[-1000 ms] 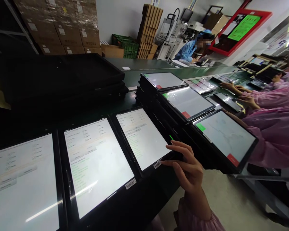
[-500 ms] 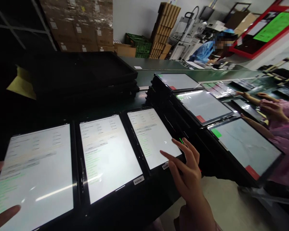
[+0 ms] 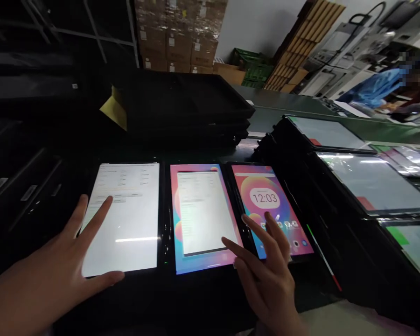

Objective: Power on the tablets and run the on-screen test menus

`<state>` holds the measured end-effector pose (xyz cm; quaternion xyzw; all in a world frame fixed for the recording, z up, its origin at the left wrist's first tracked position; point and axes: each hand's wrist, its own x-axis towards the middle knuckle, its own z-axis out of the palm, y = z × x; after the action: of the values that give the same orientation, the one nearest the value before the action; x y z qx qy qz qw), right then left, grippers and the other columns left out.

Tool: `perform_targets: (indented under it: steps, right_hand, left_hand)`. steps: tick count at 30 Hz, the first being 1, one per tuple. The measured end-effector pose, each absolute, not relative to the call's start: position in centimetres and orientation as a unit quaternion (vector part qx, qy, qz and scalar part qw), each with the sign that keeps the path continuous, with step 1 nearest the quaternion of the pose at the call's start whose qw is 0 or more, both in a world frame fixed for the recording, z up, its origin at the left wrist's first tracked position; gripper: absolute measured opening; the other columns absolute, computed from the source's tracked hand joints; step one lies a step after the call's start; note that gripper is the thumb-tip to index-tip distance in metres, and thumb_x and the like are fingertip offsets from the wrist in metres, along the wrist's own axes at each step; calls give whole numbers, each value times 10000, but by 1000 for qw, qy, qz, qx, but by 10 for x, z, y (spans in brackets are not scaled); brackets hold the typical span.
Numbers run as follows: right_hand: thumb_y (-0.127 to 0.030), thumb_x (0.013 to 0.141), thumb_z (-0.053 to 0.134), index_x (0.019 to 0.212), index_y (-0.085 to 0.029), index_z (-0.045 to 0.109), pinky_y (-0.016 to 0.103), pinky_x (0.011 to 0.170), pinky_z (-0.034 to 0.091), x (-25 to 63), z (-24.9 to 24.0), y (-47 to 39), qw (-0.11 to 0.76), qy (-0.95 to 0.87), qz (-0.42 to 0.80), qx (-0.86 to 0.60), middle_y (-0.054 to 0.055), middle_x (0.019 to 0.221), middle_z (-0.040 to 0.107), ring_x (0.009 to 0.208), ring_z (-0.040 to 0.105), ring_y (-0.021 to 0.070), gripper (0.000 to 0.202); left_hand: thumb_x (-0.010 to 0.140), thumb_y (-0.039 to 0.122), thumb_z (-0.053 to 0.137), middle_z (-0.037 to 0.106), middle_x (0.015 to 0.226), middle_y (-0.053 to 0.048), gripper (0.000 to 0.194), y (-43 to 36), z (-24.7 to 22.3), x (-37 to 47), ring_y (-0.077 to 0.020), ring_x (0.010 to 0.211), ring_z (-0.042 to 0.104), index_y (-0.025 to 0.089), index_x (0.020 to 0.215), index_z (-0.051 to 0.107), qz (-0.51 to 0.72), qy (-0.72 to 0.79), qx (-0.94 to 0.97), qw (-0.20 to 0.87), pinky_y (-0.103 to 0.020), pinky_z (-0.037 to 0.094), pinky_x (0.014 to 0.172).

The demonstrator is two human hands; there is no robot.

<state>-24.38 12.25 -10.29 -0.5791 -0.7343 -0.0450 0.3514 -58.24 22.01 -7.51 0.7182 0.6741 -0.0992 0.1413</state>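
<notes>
The left hand (image 3: 63, 261) is spread wide and holds nothing. Its fingers are over the left tablet (image 3: 140, 242), with the thumb near its lower edge; I cannot tell if they touch. The right hand (image 3: 271, 275) is loosely bent, also without hold; its index fingertip is at the lower right of the screen of the middle tablet (image 3: 199, 224), contact being unclear. Its other fingers cover a part of the right tablet (image 3: 262, 186), which displays 12:03.

From the middle tablet, the left tablet lies at 9 o'clock and the right tablet at 3. At 12 o'clock are stacked black trays (image 3: 213, 116), their inside too dark to read, with cartons (image 3: 180, 46) behind. A green crate (image 3: 255, 70) is at 1 o'clock, further tablets (image 3: 381, 182) at 3.
</notes>
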Motion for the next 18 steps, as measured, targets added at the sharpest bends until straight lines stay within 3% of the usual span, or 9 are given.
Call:
perform_targets:
  steps: [2, 6, 9, 13, 16, 18]
  right_hand:
    - [-65, 938, 539, 1154, -227, 730, 541, 1094, 405, -246, -102, 120, 375, -725, -47, -576, 73, 1503, 486, 1479, 326, 386, 330]
    - [-73, 949, 537, 1155, -248, 729, 530, 1071, 420, -251, -101, 114, 400, -709, -34, -580, 59, 1460, 534, 1445, 388, 368, 332]
    - [-88, 950, 541, 1181, -266, 718, 551, 1069, 421, -255, -101, 113, 391, -723, -21, -570, 52, 1477, 521, 1442, 387, 370, 341]
    - [-135, 950, 560, 1184, -285, 709, 557, 1085, 432, -268, -99, 115, 338, -770, 8, -541, 21, 1567, 418, 1503, 272, 378, 315]
    - [-158, 951, 561, 1202, -293, 699, 554, 1088, 442, -279, -96, 118, 301, -800, 27, -518, 5, 1611, 349, 1535, 190, 383, 317]
    - [-169, 952, 564, 1211, -297, 694, 562, 1080, 451, -284, -95, 120, 292, -808, 28, -511, 2, 1624, 328, 1542, 164, 389, 317]
  left_hand:
    - [721, 871, 463, -189, 1701, -39, 1141, 227, -63, -574, -380, 1121, 662, 435, 1588, -136, -112, 690, 697, 159, -463, 568, 808]
    - [805, 860, 336, -127, 1696, -171, 1111, 238, -43, -583, -469, 1172, 619, 283, 1597, -186, -73, 757, 632, 148, -515, 558, 797]
    - [742, 885, 423, 119, 1706, -142, 1189, 236, -42, -608, -433, 1314, 540, 280, 1617, -107, -40, 738, 649, 179, -518, 521, 956]
    - [736, 825, 488, 581, 1447, -156, 1164, 229, -45, -627, -357, 1127, 679, 243, 1634, 31, -66, 725, 657, 195, -500, 477, 1017]
    - [789, 746, 499, 658, 1345, -131, 1039, 224, -41, -624, -351, 1031, 712, 260, 1631, 133, -53, 716, 672, 180, -504, 486, 992]
    - [788, 725, 517, 619, 1416, -112, 1004, 221, -39, -622, -353, 1031, 712, 280, 1623, 184, -38, 708, 683, 176, -500, 505, 965]
